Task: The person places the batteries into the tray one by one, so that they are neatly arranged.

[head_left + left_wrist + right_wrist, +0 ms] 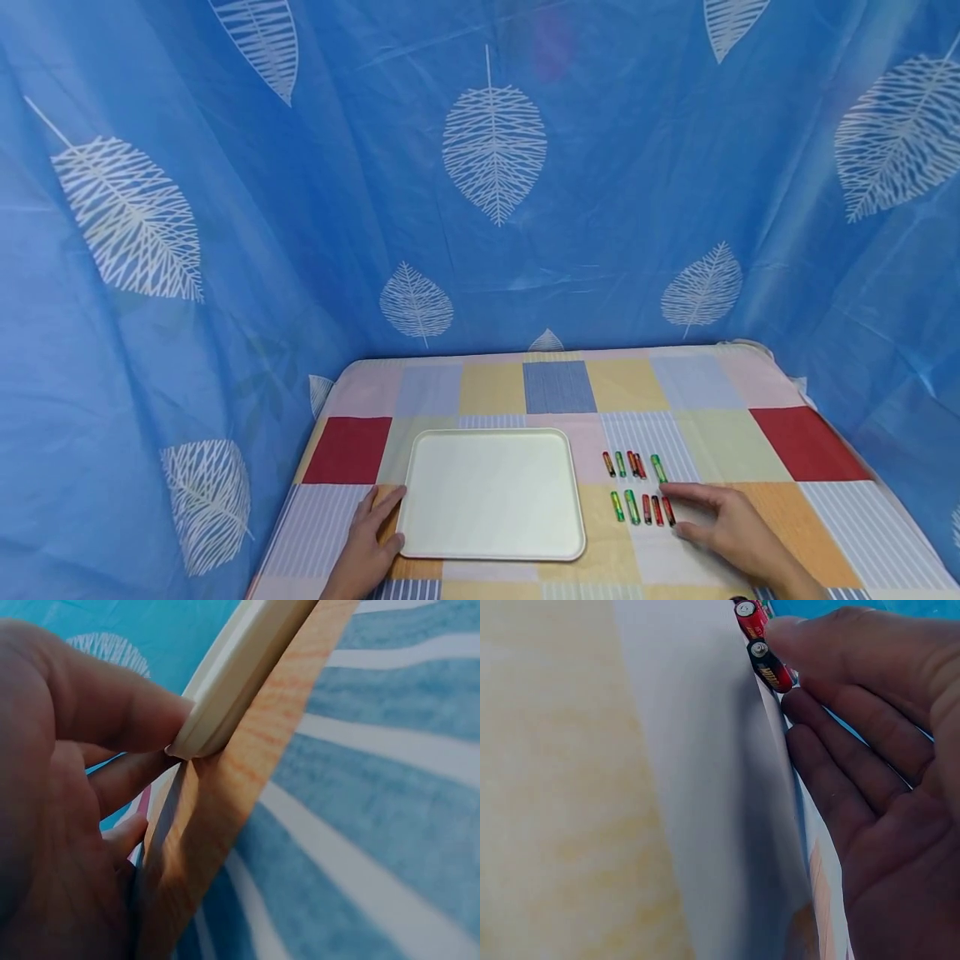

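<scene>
A cream rectangular tray [491, 496] lies flat on the patchwork cloth. My left hand [365, 537] rests at its left edge; in the left wrist view the thumb [124, 712] touches the rim at a corner. Right of the tray lie two rows of small batteries, some green, like this green battery [632, 507], some red and black, like this red battery [647, 509]. My right hand [723, 525] lies beside the right end of the rows, thumb and forefinger spread apart. In the right wrist view its thumb tip is close to a black-and-red battery [771, 666]; whether they touch I cannot tell.
A patchwork tablecloth [555, 387] of coloured and striped squares covers the table. Blue curtains [600, 167] with white leaf prints enclose its back and both sides. Another green battery [658, 468] sits at the right of the far row, near the right forefinger.
</scene>
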`<action>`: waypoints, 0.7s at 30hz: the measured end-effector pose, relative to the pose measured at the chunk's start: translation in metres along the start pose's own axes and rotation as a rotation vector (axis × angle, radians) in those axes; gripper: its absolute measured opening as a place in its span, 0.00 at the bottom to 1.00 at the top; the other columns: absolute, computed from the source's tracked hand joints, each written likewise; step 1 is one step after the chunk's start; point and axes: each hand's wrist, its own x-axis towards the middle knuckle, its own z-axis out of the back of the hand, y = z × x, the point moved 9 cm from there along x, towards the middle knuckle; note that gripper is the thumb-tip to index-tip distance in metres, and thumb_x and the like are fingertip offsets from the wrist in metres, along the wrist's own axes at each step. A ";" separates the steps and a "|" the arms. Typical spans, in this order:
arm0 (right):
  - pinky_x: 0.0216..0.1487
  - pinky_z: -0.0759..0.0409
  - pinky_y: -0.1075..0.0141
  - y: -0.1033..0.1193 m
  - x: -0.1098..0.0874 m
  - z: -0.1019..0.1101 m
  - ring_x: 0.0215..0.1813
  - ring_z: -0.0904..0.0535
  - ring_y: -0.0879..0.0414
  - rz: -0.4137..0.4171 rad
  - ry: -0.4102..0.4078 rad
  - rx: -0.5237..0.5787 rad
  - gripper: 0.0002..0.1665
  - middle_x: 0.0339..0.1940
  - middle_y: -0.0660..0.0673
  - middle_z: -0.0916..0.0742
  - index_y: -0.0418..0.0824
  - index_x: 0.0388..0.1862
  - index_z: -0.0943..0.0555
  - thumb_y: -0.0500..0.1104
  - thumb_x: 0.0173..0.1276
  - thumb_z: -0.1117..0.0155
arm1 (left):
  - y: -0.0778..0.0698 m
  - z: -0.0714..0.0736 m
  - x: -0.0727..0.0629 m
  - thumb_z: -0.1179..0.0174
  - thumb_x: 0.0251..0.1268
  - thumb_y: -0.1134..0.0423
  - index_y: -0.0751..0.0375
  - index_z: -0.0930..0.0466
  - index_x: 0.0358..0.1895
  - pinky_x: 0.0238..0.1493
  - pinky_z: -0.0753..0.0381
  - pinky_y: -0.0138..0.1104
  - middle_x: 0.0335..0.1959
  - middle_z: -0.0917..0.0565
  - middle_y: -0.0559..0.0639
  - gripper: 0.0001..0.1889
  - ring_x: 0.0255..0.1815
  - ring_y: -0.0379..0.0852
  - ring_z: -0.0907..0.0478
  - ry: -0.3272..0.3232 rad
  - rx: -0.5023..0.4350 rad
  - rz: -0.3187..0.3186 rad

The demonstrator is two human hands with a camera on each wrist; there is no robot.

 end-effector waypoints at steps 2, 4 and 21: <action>0.59 0.20 0.76 0.001 -0.001 0.000 0.62 0.17 0.63 0.010 -0.018 -0.032 0.31 0.62 0.50 0.08 0.53 0.63 0.09 0.50 0.59 0.13 | 0.001 -0.001 0.000 0.33 0.60 0.74 0.52 0.24 0.80 0.76 0.38 0.79 0.85 0.44 0.79 0.40 0.84 0.83 0.47 0.013 0.000 0.016; 0.59 0.19 0.75 0.003 -0.001 0.000 0.62 0.16 0.61 0.018 -0.027 -0.053 0.31 0.62 0.50 0.08 0.53 0.63 0.09 0.50 0.59 0.13 | 0.002 -0.001 -0.001 0.32 0.60 0.73 0.51 0.25 0.80 0.75 0.37 0.80 0.85 0.44 0.78 0.41 0.84 0.84 0.48 0.023 -0.002 0.028; 0.55 0.13 0.69 0.012 -0.003 -0.001 0.59 0.13 0.56 0.057 -0.053 -0.122 0.30 0.61 0.46 0.07 0.51 0.62 0.08 0.42 0.59 0.14 | 0.001 -0.003 -0.002 0.34 0.60 0.75 0.53 0.26 0.81 0.83 0.66 0.77 0.86 0.45 0.77 0.41 0.87 0.79 0.56 0.021 -0.060 0.017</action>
